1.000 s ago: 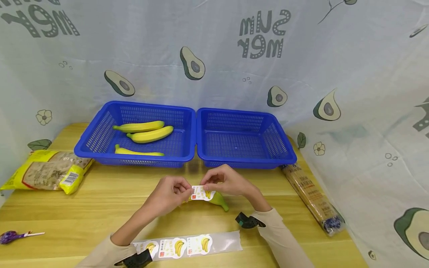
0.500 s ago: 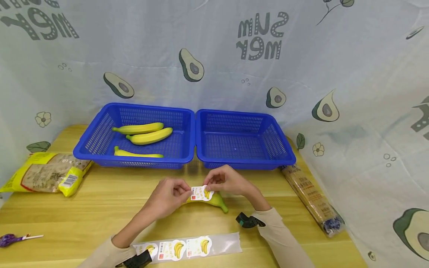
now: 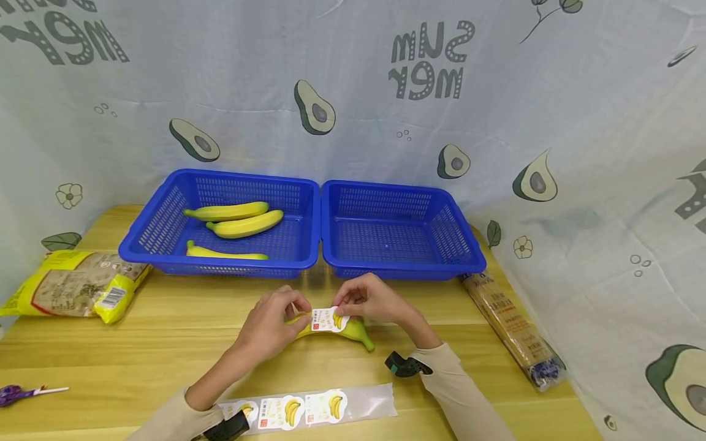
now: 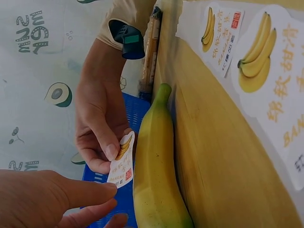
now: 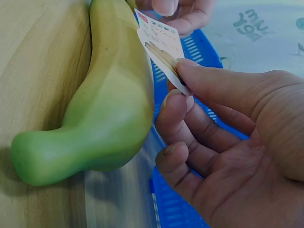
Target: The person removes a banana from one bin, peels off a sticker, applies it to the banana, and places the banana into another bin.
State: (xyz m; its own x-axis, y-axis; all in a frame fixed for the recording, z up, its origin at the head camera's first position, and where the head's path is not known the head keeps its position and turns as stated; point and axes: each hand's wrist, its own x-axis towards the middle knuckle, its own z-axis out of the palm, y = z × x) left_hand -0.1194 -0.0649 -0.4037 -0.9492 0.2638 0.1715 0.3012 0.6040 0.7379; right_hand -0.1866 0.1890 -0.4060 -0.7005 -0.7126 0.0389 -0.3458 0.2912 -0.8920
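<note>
Right hand (image 3: 374, 300): pinches sticker (image 3: 324, 320)
Left hand (image 3: 270, 323): loosely spread, just beside sticker's other end
Banana (image 3: 355, 331): on table (image 3: 298, 364), below both hands

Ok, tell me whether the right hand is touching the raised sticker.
Touching: the right wrist view plainly shows the right hand pinching one end of the sticker.

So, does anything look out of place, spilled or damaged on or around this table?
Nothing looks spilled or damaged. The curtain shows "summer" printed backwards, perhaps because it hangs wrong side out. A purple lollipop also lies alone at the table's far left, apart from the bananas and stickers.
</note>
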